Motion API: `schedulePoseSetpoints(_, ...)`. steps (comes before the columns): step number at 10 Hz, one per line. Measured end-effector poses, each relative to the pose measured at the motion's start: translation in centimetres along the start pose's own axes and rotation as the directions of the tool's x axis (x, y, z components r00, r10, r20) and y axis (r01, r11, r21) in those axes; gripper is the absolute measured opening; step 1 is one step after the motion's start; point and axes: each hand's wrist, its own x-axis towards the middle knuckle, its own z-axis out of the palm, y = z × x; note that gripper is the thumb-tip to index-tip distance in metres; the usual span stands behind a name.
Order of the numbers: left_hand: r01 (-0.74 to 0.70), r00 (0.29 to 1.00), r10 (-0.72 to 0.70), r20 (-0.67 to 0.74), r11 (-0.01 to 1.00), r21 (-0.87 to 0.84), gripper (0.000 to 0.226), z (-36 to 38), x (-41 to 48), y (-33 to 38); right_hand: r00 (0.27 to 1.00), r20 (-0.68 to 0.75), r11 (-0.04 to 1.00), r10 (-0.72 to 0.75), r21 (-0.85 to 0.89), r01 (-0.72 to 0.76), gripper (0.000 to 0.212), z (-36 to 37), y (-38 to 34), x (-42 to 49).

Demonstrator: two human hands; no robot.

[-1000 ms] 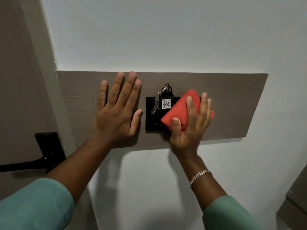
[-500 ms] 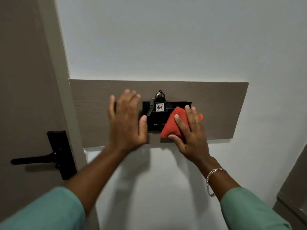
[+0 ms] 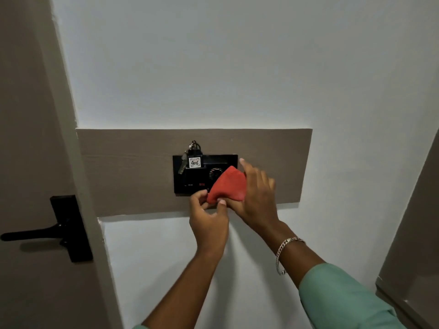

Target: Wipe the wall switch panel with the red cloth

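Note:
The black wall switch panel (image 3: 190, 181) sits in a brown wooden strip (image 3: 128, 172) on the white wall. A key with a tag marked 406 (image 3: 194, 161) hangs in its upper left. The red cloth (image 3: 228, 186) is folded and covers the panel's lower right part. My right hand (image 3: 257, 191) lies behind and beside the cloth, holding it, fingers pointing up. My left hand (image 3: 209, 219) pinches the cloth's lower left corner between thumb and fingers, just below the panel.
A door with a black lever handle (image 3: 47, 231) stands to the left, its frame (image 3: 78, 186) running beside the strip. Another brown surface (image 3: 413, 233) edges in at the right. A bracelet is on my right wrist.
My left hand left the wooden strip and came down right to grip the cloth's corner. The cloth and right hand slid slightly lower and away from the panel. The view pulled back.

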Motion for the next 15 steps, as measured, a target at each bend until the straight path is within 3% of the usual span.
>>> schedulePoseSetpoints(1,0.120,0.991,-0.115,0.065,0.989,-0.084,0.025,1.0,-0.3,-0.3,0.996,0.042,0.983,0.081,0.159,-0.087,0.101,-1.5,1.7,-0.9)
schedulePoseSetpoints(2,0.315,0.893,-0.269,0.361,0.946,-0.073,0.009,4.3,-2.6,-0.9,0.953,0.121,0.875,0.276,0.379,-0.302,0.091,-4.9,5.4,-3.6)
schedulePoseSetpoints(3,0.471,0.769,-0.388,0.508,0.881,-0.041,0.013,10.3,-6.7,-2.7,0.870,0.260,0.763,0.419,0.419,-0.493,0.083,-9.0,11.3,-7.2)
schedulePoseSetpoints(4,0.523,0.755,-0.450,0.476,0.852,-0.024,0.013,14.9,-9.8,-4.4,0.768,0.353,0.622,0.535,0.451,-0.640,0.071,-11.6,16.0,-9.9)
schedulePoseSetpoints(5,0.615,0.669,-0.580,0.465,0.783,0.092,0.020,22.5,-16.0,-8.5,0.556,0.448,0.354,0.701,0.457,-0.816,0.062,-15.3,24.9,-15.3)
schedulePoseSetpoints(7,0.707,0.471,-0.691,0.548,0.668,0.234,0.042,31.5,-24.5,-14.4,0.359,0.369,0.163,0.857,0.467,-0.869,0.057,-19.3,35.5,-23.8)
schedulePoseSetpoints(8,0.684,0.419,-0.738,0.529,0.640,0.351,0.053,36.8,-29.9,-18.3,0.226,0.236,0.116,0.945,0.404,-0.907,0.055,-20.9,41.2,-29.9)
schedulePoseSetpoints(9,0.678,0.433,-0.761,0.483,0.629,0.381,0.042,39.3,-32.4,-20.8,0.173,0.150,0.115,0.973,0.332,-0.936,0.051,-21.1,44.2,-32.6)
schedulePoseSetpoints(11,0.578,0.484,-0.713,0.508,0.696,0.426,0.026,42.2,-35.5,-26.8,0.208,0.060,0.201,0.976,0.112,-0.973,0.040,-19.2,49.4,-36.0)
schedulePoseSetpoints(12,0.513,0.485,-0.671,0.561,0.737,0.439,0.029,42.6,-35.7,-29.2,0.244,0.027,0.243,0.969,0.013,-0.970,0.035,-17.8,51.2,-37.0)
schedulePoseSetpoints(13,0.507,0.376,-0.678,0.632,0.721,0.472,0.031,42.3,-35.0,-29.9,0.264,0.023,0.265,0.964,-0.053,-0.963,0.035,-17.6,51.3,-36.8)
schedulePoseSetpoints(14,0.479,0.304,-0.654,0.693,0.734,0.482,0.045,40.3,-32.5,-28.4,0.349,-0.075,0.331,0.934,-0.185,-0.925,0.045,-17.6,48.9,-35.6)
schedulePoseSetpoints(15,0.339,0.421,-0.597,0.683,0.802,0.493,0.052,38.6,-29.9,-26.9,0.530,-0.061,0.485,0.846,-0.326,-0.811,0.048,-17.4,46.3,-34.4)
